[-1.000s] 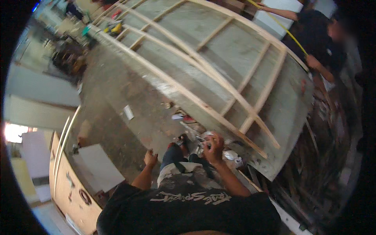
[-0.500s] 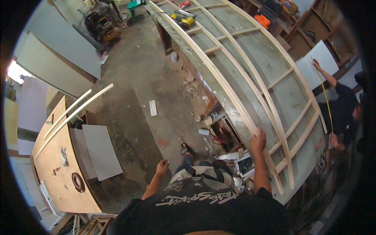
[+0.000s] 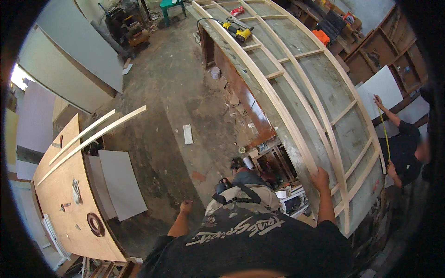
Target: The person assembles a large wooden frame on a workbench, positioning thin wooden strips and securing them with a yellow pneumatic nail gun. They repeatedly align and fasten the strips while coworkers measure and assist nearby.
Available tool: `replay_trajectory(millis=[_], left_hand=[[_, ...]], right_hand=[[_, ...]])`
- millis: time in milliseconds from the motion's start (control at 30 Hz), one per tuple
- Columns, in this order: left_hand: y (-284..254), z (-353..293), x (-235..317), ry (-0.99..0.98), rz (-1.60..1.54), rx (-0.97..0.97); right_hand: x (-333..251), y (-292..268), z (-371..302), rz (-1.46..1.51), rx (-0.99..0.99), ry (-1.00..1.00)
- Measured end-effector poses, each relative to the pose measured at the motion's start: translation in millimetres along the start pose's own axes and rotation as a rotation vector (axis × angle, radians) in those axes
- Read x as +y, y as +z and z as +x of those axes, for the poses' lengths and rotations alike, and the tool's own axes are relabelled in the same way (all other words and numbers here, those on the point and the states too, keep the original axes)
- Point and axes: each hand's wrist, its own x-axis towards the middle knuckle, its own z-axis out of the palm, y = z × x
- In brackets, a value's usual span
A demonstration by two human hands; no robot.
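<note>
My right hand [image 3: 320, 180] grips the near wooden strip [image 3: 285, 125] of a long wooden frame, its fingers closed at the strip's edge. The frame, with its pale long strips and short crosspieces [image 3: 344, 112], lies on a large grey-green worktable [image 3: 340, 141]. My left hand [image 3: 186, 207] hangs low over the floor, apart from any furniture. Its fingers are closed, and a tiny pale thing may show at their tips. Toward the table's far end, a yellow and black power tool [image 3: 238, 31] rests on the frame.
On the right, a person [image 3: 408, 148] holds a yellow tape measure [image 3: 385, 134] along a white panel [image 3: 382, 88]. A plywood-topped table [image 3: 65, 185] at left carries two loose strips [image 3: 92, 136], a brown coil [image 3: 95, 224] and gloves [image 3: 76, 191]. A white block [image 3: 187, 134] lies on the floor.
The view has shifted slightly, and my feet and body have moved relative to the table. My right hand stays at the near strip; my left hand has dropped a little lower.
</note>
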Motion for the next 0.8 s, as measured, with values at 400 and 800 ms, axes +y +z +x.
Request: replay_trajectory(millis=[400,800], left_hand=[[-66,147,194,0.231,-0.093,-0.036],[-205,273,509,0.855,-0.303,0.164]], right_hand=[[-101,-8,68,0.007,0.091,0.092],[-308,-15,243,0.241,0.176,-0.012]])
